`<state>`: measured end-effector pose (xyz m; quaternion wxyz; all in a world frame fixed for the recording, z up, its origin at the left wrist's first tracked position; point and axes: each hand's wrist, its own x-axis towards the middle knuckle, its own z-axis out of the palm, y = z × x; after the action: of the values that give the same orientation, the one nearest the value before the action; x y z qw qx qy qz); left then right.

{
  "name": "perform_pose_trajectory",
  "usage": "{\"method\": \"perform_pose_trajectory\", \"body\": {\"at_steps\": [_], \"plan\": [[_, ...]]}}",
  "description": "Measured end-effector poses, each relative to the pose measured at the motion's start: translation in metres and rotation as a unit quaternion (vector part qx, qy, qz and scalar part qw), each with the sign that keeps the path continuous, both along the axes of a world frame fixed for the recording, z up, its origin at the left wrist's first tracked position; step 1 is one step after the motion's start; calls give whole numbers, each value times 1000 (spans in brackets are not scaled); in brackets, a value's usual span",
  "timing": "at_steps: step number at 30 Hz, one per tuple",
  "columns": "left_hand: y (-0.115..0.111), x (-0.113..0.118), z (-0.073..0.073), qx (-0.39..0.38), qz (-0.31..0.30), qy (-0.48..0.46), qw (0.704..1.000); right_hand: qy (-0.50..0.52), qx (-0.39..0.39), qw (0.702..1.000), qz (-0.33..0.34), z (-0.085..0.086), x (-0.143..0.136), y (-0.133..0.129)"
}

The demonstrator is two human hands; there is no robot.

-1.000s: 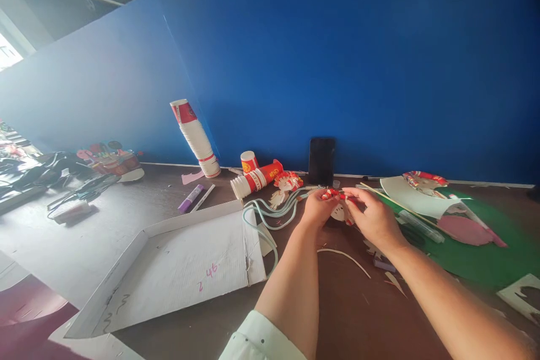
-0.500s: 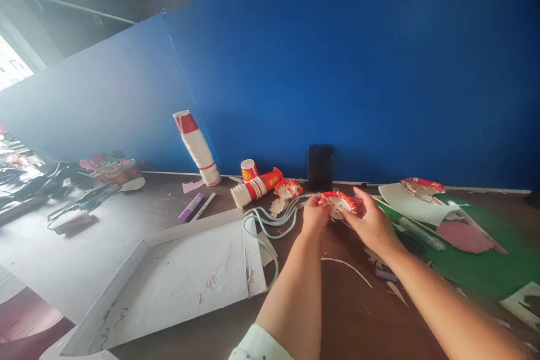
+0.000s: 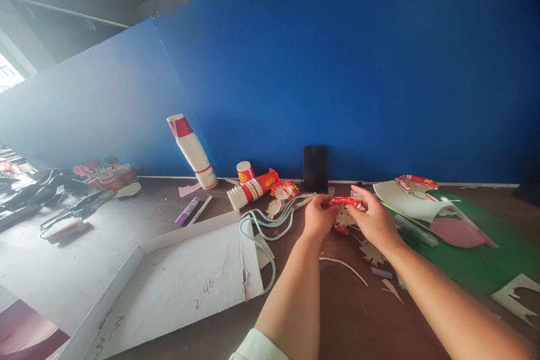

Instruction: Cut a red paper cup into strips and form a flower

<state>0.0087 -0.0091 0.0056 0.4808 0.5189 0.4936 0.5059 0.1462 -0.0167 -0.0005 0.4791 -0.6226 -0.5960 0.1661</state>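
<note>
- Far left of the black phone: heap of dark cables, container of coloured pieces; contents too blurred to identify.
- Left of phone and well forward of it: white cardboard tray with handwritten marks on the inside.
- Left of phone, behind tray level: purple marker lying just beside slim white pen.
- Left of phone, close to blue panel: tall stack of nested paper cups, tilted in view.
- Nearer to phone, left side: single red paper cup, then cup stack lying on its side.
- Just left of phone: cut cup with splayed strips; pale blue cable looped in front.
- Directly in front of phone, left hand: grips left edge of red-rimmed paper piece with curled fingers.
- In front of phone, slightly right: same paper piece, held raised between both hands, pale centre facing the viewer.
- Right of phone and forward, right hand: pinches right edge with thumb against fingers, index finger extended.
- Far right of phone: red woven ring, white sheet, pink oval, green sheet.
</note>
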Motion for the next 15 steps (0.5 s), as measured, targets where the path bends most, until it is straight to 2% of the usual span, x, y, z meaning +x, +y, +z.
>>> {"method": "perform_pose_trajectory", "body": {"at_steps": [5,8,11,15], "plan": [[-1,-5,6,7,27,34,999,12,-30,999,22,0,-3,1],[-2,-6,10,6,17,33,999,10,-26,999,35,-1,-4,1],[-2,-6,8,20,-4,45,999,5,-32,999,32,-3,-3,2],[1,-5,0,73,0,67,995,17,-31,999,21,-6,-1,4]]}}
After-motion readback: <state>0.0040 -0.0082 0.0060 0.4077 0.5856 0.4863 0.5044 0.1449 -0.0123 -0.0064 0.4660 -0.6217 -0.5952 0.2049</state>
